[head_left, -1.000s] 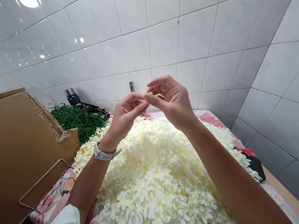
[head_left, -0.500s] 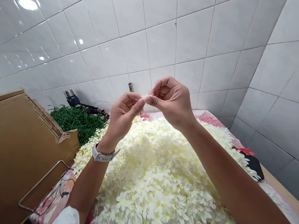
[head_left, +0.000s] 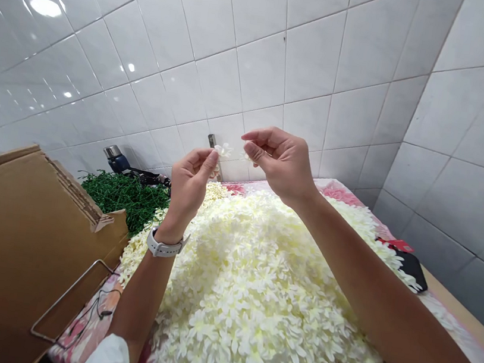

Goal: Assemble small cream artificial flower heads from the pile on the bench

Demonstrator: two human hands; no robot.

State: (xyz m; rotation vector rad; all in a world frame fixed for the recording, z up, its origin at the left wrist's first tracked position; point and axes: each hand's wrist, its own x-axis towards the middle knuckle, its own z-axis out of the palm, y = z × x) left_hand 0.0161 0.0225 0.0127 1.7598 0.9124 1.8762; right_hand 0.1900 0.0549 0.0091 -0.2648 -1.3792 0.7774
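Pinched between the thumb and forefinger of my left hand (head_left: 192,177) is a small white artificial flower (head_left: 223,150), its petals facing up and outward. My right hand (head_left: 278,159) is a short way to the right, its fingers curled and thumb bent in. A bit of white petal shows at its fingertips, apparently another flower (head_left: 248,156), mostly hidden by the fingers. Both hands are raised above a large heap of loose white and pale yellow artificial flowers (head_left: 254,285). A pale watch strap (head_left: 165,247) circles my left wrist.
Left of the heap lie a tangle of green stems (head_left: 125,198), a dark flask (head_left: 116,159) and a big cardboard box (head_left: 24,259) beside a bent metal wire frame (head_left: 58,300). A black phone (head_left: 413,270) rests at the right. White tiled walls (head_left: 307,64) rise behind.
My hands have come apart from touching; the left has moved slightly left and down. The white flower now shows clearly at the left fingertips.
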